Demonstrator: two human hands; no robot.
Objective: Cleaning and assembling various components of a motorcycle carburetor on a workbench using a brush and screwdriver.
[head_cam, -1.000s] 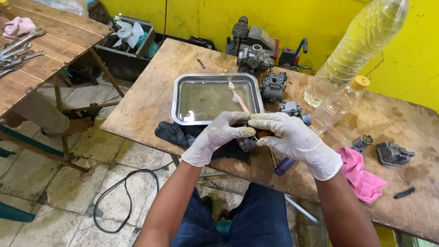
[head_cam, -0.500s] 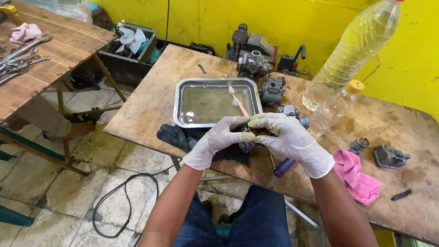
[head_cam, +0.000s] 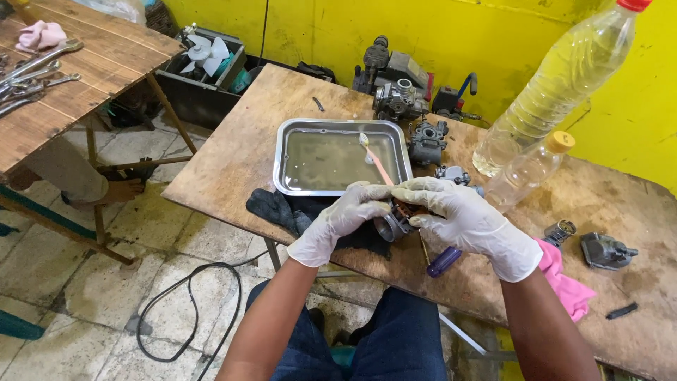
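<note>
My left hand (head_cam: 342,220) and my right hand (head_cam: 462,219), both in white gloves, grip a small grey metal engine part (head_cam: 395,220) between them, just above a black cloth (head_cam: 282,210) at the table's near edge. Behind the hands a steel tray (head_cam: 282,159) holds cloudy liquid, with a toothbrush (head_cam: 376,159) leaning in it. A purple-handled tool (head_cam: 444,261) lies under my right wrist.
Two clear bottles, a large one (head_cam: 557,85) and a small one (head_cam: 529,169), lean at the right. Grey engine parts (head_cam: 402,99) sit behind the tray, others (head_cam: 606,250) at the right beside a pink rag (head_cam: 568,286). Wrenches (head_cam: 32,74) lie on the left bench; a cable (head_cam: 183,310) is on the floor.
Both hands stay closed on the metal part in the same spot; only the camera view has shifted slightly.
</note>
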